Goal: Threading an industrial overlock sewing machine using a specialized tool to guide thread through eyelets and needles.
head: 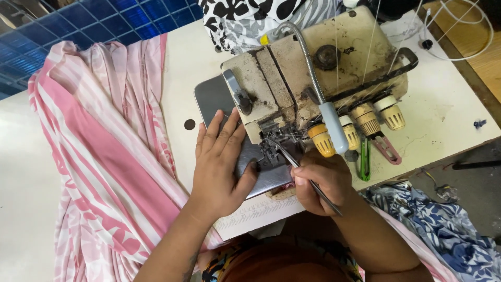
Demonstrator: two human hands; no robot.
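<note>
A worn cream overlock sewing machine [334, 62] stands on a white table [454, 115]. My left hand [222, 167] lies flat on the machine's shiny metal plate [214, 96], fingers spread, thumb near the needle area [274, 146]. My right hand [321, 180] grips thin metal tweezers [292, 162], whose tips point into the needle area under the presser foot. Thin white threads run across the machine's top.
Pink and white striped fabric [99, 151] is heaped on the left of the table. Blue patterned cloth [443, 224] lies at the lower right, black and white cloth [245, 18] behind the machine. Green and pink clippers [373, 154] rest by yellow tension knobs [365, 122].
</note>
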